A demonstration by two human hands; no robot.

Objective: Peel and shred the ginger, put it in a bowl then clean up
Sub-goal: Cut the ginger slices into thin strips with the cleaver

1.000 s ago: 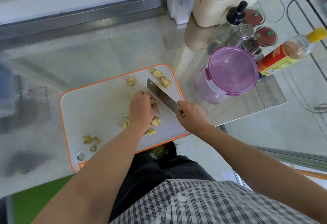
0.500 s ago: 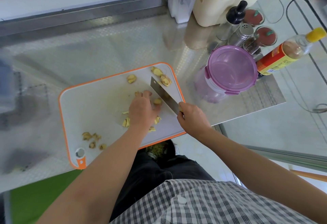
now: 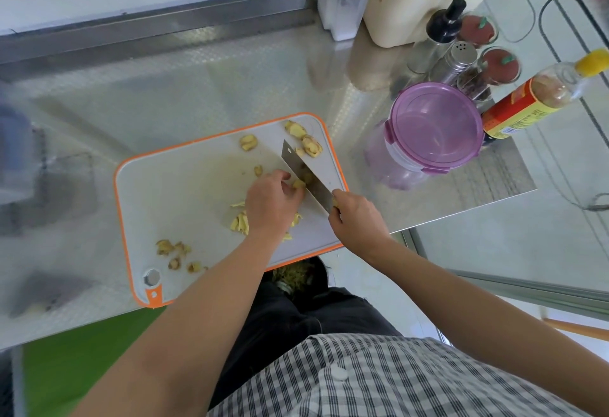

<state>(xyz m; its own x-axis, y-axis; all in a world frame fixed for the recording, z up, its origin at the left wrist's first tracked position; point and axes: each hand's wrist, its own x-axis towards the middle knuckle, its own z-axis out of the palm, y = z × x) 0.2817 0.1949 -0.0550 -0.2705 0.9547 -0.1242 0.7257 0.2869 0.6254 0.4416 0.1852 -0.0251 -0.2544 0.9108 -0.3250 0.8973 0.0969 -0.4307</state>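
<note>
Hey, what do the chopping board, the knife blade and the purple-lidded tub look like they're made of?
Chopping board: probably plastic, matte pale grey face with a moulded orange rim.
Knife blade: metal, likely steel, flat grey with a dull sheen.
Purple-lidded tub: translucent plastic, fairly glossy; light shows through lid and wall, with clip latches at the rim.

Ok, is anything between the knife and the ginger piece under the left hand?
Nothing visible. The left hand pinches the ginger piece right beside the knife, which the right hand grips. The other ginger chunks lie beyond the blade near the cutting board's far corner, out of the way.
</note>
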